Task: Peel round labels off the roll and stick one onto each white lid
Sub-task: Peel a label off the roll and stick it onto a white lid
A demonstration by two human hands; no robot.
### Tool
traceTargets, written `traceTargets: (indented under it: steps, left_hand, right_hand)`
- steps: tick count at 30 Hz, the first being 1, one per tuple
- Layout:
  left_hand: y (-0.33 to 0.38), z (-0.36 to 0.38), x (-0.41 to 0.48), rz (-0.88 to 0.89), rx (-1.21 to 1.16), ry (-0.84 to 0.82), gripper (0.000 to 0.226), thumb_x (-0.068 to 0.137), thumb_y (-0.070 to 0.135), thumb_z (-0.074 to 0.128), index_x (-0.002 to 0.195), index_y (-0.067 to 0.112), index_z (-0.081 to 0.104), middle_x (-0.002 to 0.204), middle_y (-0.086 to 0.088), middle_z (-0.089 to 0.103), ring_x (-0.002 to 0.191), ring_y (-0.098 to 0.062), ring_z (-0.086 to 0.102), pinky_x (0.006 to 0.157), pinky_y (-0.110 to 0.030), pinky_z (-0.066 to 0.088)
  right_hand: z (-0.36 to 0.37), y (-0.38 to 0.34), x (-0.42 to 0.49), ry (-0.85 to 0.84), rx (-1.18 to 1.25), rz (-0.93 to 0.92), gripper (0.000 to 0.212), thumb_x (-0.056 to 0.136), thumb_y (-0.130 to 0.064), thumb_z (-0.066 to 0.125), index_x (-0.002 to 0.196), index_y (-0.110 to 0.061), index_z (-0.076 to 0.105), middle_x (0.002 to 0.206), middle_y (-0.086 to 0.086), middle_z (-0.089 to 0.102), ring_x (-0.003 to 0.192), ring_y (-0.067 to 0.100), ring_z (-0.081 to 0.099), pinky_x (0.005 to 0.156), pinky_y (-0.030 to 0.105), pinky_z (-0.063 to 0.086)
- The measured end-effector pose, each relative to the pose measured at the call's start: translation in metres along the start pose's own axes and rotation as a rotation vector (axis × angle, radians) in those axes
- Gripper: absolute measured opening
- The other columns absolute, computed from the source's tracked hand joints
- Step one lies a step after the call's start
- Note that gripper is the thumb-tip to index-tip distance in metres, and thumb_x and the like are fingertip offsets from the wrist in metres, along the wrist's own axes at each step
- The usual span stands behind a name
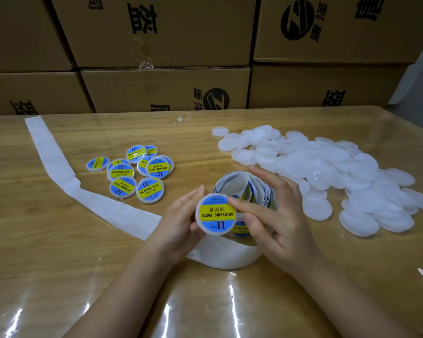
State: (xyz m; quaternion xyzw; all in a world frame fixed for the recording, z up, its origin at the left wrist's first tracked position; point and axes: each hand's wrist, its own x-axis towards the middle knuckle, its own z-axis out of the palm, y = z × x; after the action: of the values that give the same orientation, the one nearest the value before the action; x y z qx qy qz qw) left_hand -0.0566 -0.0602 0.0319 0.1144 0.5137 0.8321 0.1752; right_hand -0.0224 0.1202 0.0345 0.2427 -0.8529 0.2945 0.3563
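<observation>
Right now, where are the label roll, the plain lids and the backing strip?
label roll [232, 186]: head view, its white inner coil
plain lids [327, 164]: head view, middle of the pile
backing strip [58, 164]: head view, its bare middle stretch

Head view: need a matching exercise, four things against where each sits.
Things:
1 held lid
2 labelled lids
3 blank lids
4 backing strip

Places:
A heaped on the right
B trailing across the left side
C in the left hand
D clustered left of centre

Pairs: 1-C, 2-D, 3-A, 4-B
</observation>
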Motion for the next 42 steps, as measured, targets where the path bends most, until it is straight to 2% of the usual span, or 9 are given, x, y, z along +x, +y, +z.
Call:
traceTargets:
  steps: [2, 3, 8, 12, 17, 22, 28, 35, 42]
  left_hand:
    - [0.001, -0.001, 0.001, 0.005, -0.077, 0.026, 0.039, 0.086, 0.036, 0.044, 0.055, 0.019, 0.063, 0.036, 0.011, 0.033, 0.036, -0.004, 0.02, 0.047, -0.014, 0.027]
    - [0.002, -0.002, 0.002, 0.004, -0.126, 0.046, 0.04, 0.085, 0.035, 0.045, 0.054, 0.018, 0.062, 0.036, 0.01, 0.031, 0.034, -0.002, 0.023, 0.045, -0.013, 0.033]
    - [0.002, -0.004, 0.005, 0.021, -0.201, 0.098, 0.036, 0.085, 0.037, 0.047, 0.054, 0.022, 0.057, 0.035, 0.009, 0.03, 0.038, -0.003, 0.029, 0.054, -0.019, 0.038]
    - [0.001, 0.001, 0.003, 0.037, -0.16, 0.063, 0.037, 0.087, 0.035, 0.044, 0.058, 0.018, 0.059, 0.036, 0.008, 0.038, 0.038, -0.003, 0.042, 0.05, -0.017, 0.045]
    - [-0.003, 0.011, 0.0, 0.03, -0.061, 0.002, 0.038, 0.09, 0.035, 0.045, 0.058, 0.022, 0.062, 0.043, 0.007, 0.034, 0.037, -0.001, 0.031, 0.045, -0.013, 0.041]
    - [-0.005, 0.015, -0.002, 0.031, 0.068, -0.086, 0.039, 0.095, 0.035, 0.042, 0.061, 0.02, 0.057, 0.043, 0.011, 0.037, 0.04, -0.001, 0.029, 0.046, -0.015, 0.027]
    - [-0.004, 0.015, -0.002, 0.042, 0.112, -0.101, 0.042, 0.092, 0.035, 0.039, 0.06, 0.025, 0.065, 0.043, 0.013, 0.039, 0.04, 0.0, 0.03, 0.047, -0.017, 0.024]
    - [-0.007, 0.012, 0.001, 0.074, 0.085, -0.051, 0.039, 0.092, 0.038, 0.045, 0.058, 0.027, 0.058, 0.045, 0.01, 0.037, 0.042, -0.002, 0.031, 0.046, -0.012, 0.035]
    - [0.003, 0.001, 0.004, 0.06, -0.057, 0.094, 0.035, 0.085, 0.04, 0.049, 0.058, 0.021, 0.06, 0.038, 0.01, 0.029, 0.037, -0.002, 0.025, 0.047, -0.014, 0.041]
  right_hand:
    - [0.0, 0.0, 0.0, 0.009, 0.004, 0.0, 0.03, 0.089, -0.024, 0.048, 0.109, -0.027, 0.071, 0.137, 0.008, 0.044, 0.12, 0.024, 0.042, 0.1, 0.04, 0.033]
    - [0.001, -0.001, 0.0, 0.012, 0.004, -0.006, 0.03, 0.089, -0.023, 0.048, 0.108, -0.026, 0.071, 0.136, 0.009, 0.045, 0.119, 0.025, 0.043, 0.1, 0.039, 0.033]
    - [0.003, -0.005, -0.001, 0.012, 0.01, -0.048, 0.029, 0.087, -0.022, 0.049, 0.103, -0.025, 0.074, 0.133, 0.012, 0.049, 0.116, 0.031, 0.047, 0.1, 0.039, 0.033]
    - [0.006, -0.008, -0.002, -0.01, 0.044, -0.066, 0.029, 0.086, -0.022, 0.05, 0.102, -0.024, 0.074, 0.134, 0.01, 0.047, 0.119, 0.024, 0.042, 0.1, 0.043, 0.035]
    - [0.009, -0.011, -0.003, -0.036, 0.042, -0.089, 0.029, 0.088, -0.023, 0.05, 0.106, -0.026, 0.073, 0.137, 0.01, 0.045, 0.121, 0.022, 0.041, 0.102, 0.041, 0.033]
    - [0.007, -0.006, -0.002, -0.002, -0.022, -0.004, 0.031, 0.091, -0.026, 0.047, 0.112, -0.029, 0.069, 0.138, 0.01, 0.045, 0.119, 0.026, 0.045, 0.098, 0.045, 0.035]
    - [0.009, -0.007, -0.003, 0.017, -0.011, 0.013, 0.031, 0.091, -0.024, 0.048, 0.114, -0.026, 0.068, 0.138, 0.009, 0.045, 0.119, 0.023, 0.043, 0.098, 0.041, 0.036]
    - [0.008, -0.01, -0.003, -0.081, 0.046, -0.05, 0.03, 0.089, -0.025, 0.05, 0.111, -0.029, 0.07, 0.138, 0.009, 0.044, 0.123, 0.025, 0.041, 0.101, 0.045, 0.034]
    - [0.003, -0.007, -0.002, 0.005, 0.027, -0.047, 0.028, 0.086, -0.024, 0.051, 0.1, -0.029, 0.075, 0.134, 0.009, 0.048, 0.117, 0.024, 0.046, 0.096, 0.043, 0.036]
